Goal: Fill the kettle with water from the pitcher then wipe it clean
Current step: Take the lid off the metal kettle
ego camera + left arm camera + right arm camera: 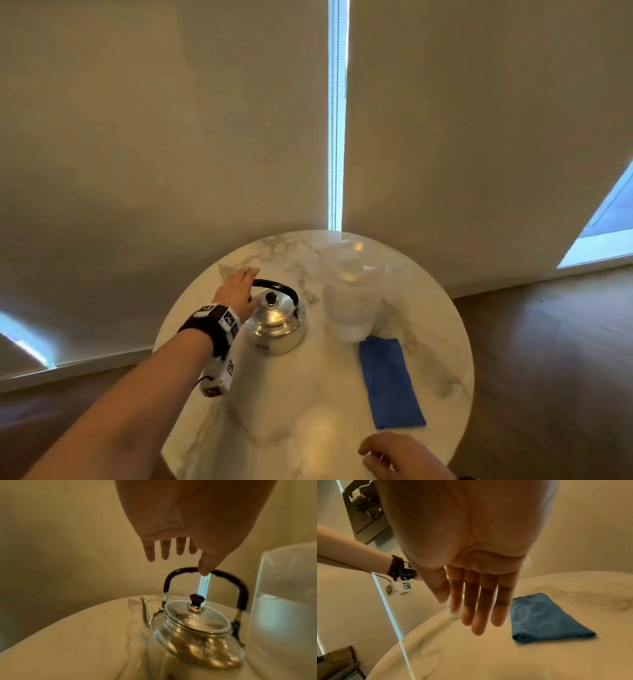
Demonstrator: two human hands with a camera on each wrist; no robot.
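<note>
We see shiny steel kettle (276, 323) frame centre, lid on, black arched handle; our left hand (236, 291) released above it; right hand (394, 454) relaxed, bottom edge.

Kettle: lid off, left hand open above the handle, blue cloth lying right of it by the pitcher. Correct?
Not quite: the lid is on the kettle, as the left wrist view shows. The rest holds: the left hand is open above the handle, and the blue cloth lies to the right by the pitcher.
</note>
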